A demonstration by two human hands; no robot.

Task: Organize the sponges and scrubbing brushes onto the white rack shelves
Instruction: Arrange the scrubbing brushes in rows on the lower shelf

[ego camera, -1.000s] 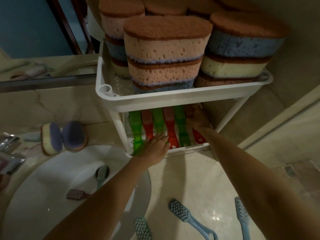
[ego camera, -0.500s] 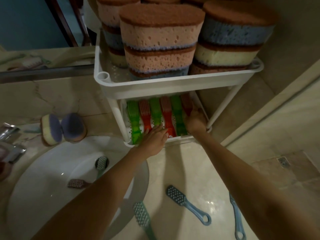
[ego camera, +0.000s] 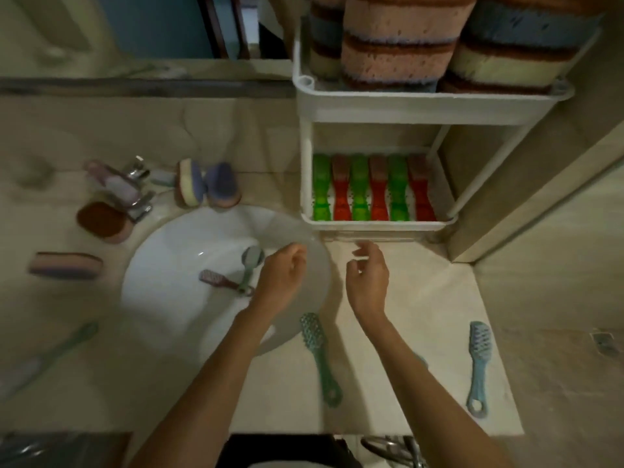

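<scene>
The white rack (ego camera: 398, 108) stands at the back right of the counter. Stacked sponges (ego camera: 398, 52) fill its top shelf. Green and red brushes (ego camera: 371, 189) lie side by side on the lower shelf. My left hand (ego camera: 283, 278) hovers over the sink's right rim, fingers loosely curled and holding nothing. My right hand (ego camera: 368, 278) hangs just in front of the rack, fingers apart and empty. A green brush (ego camera: 319, 356) and a blue brush (ego camera: 478, 363) lie on the counter. Two brushes (ego camera: 236, 275) lie in the sink. Loose sponges (ego camera: 206, 185) sit behind the sink.
The white sink (ego camera: 175, 275) takes up the middle left. A tap (ego camera: 135, 187) stands behind it, with a brown-topped sponge (ego camera: 103, 221) and a flat sponge (ego camera: 66, 265) at its left. A long pale brush (ego camera: 50, 356) lies at the far left. A wall (ego camera: 540, 163) borders the rack's right.
Both hands have drawn back out of the lower shelf toward me and now hang empty in front of the rack. The view has tilted down, showing more of the counter and sink.
</scene>
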